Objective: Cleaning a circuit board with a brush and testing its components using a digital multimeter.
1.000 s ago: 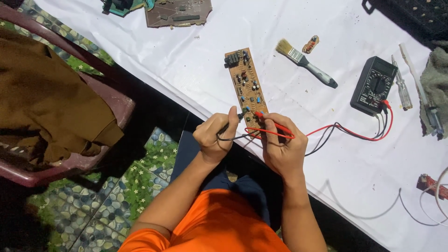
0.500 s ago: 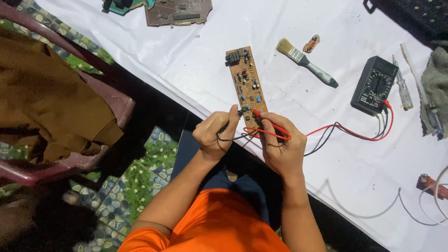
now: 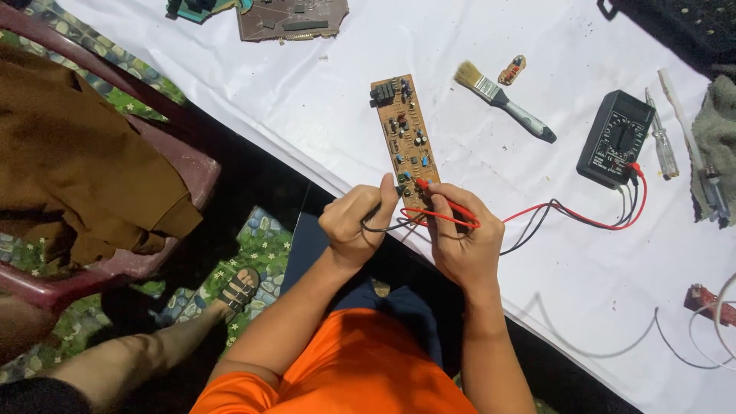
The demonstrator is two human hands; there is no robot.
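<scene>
- I see my left hand point(image 3: 356, 226) curled shut around the black probe point(image 3: 383, 218), thumb up, its tip hidden at the near end of the board point(image 3: 406, 138).
- My right hand point(image 3: 464, 238) pinches the red probe point(image 3: 441, 203) between thumb and fingers; its tip touches the board's near end, just beside the black one.
- The board is a long tan strip with small parts on it. It lies flat on the white sheet point(image 3: 322, 107) and runs away from my hands, its near end right at my fingertips.
- Red and black leads point(image 3: 552, 211) trail from my right hand across the sheet to the meter point(image 3: 613, 138), which sits well to the right of the board.
- A brush point(image 3: 502, 100) lies between the board and the meter, bristles toward the board, with a small orange part point(image 3: 511, 70) just beyond it.
- A screwdriver point(image 3: 661, 138) lies just right of the meter, and a grey cloth point(image 3: 717, 138) lies at the right edge.
- A second, dark board point(image 3: 291, 17) lies at the far edge of the sheet.
- To my left, a brown cloth point(image 3: 84, 176) is draped over a dark red chair point(image 3: 184, 165).
</scene>
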